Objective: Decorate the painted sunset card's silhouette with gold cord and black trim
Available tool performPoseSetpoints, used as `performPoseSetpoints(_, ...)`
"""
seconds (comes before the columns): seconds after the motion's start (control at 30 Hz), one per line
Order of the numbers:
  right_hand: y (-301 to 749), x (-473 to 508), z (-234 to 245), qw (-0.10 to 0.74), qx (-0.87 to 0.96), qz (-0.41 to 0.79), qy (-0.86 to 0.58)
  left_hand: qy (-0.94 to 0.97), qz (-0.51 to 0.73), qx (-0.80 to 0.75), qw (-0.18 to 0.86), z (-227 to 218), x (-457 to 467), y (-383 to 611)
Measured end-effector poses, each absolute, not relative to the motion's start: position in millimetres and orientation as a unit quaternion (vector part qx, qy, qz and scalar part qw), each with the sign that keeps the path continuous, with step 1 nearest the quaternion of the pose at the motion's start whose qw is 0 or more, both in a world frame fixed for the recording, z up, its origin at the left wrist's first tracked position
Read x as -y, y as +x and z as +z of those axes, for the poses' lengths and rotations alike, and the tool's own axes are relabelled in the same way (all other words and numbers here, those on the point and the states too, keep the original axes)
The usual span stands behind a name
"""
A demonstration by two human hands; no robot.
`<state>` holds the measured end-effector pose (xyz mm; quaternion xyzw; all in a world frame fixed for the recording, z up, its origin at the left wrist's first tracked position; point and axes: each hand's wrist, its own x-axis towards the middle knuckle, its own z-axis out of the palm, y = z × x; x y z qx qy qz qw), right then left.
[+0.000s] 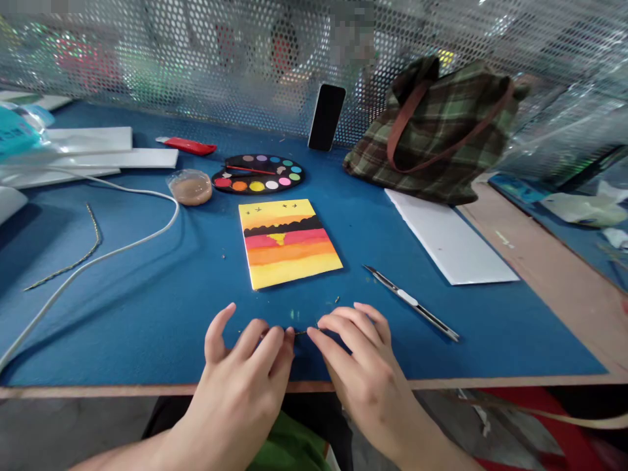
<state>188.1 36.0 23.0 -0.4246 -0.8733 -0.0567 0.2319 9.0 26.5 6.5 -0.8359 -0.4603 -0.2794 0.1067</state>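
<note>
Your left hand: the left hand [248,386] is at the near edge of the tabletop [147,314], fingertips drawn close together on one end of a short cord piece [301,333]; your thumb is mostly hidden.
Your right hand: the right hand [370,379] faces it, index finger and thumb narrowed at the cord's other end; how firm either pinch is, you cannot tell from here.
Cord piece: spans the small gap between your fingertips, just in from the near edge's middle.
Craft knife: the knife [408,298] lies right of your right hand, tip toward the far edge, handle end toward the near right corner.
Painting: the sunset painting [292,245] lies flat beyond your hands.
Paints: toward the far edge sit a black palette [262,176] and, just left, a clear cup [192,199] of brownish liquid.
Left side: a longer bent cord [99,238] lies near a white cable [137,191].
Right side: a white board [451,242] reaches from the plaid bag [441,131] toward you.
Far edge: a phone [326,118] stands tilted against the mesh.
</note>
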Motion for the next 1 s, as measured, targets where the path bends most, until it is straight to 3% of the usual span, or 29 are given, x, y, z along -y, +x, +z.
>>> performPoseSetpoints(0.5, 183.8, -55.9, 30.2, 0.105, 0.888, 0.089, -0.439, -0.849, -0.211, 0.485, 0.017, 17.6, -44.4, 12.3)
performPoseSetpoints(1.0, 196.9, -59.6, 28.6, 0.126, 0.829, 0.216, -0.500, -0.854, -0.180, 0.484, -0.055, 17.0, -45.7, -3.9)
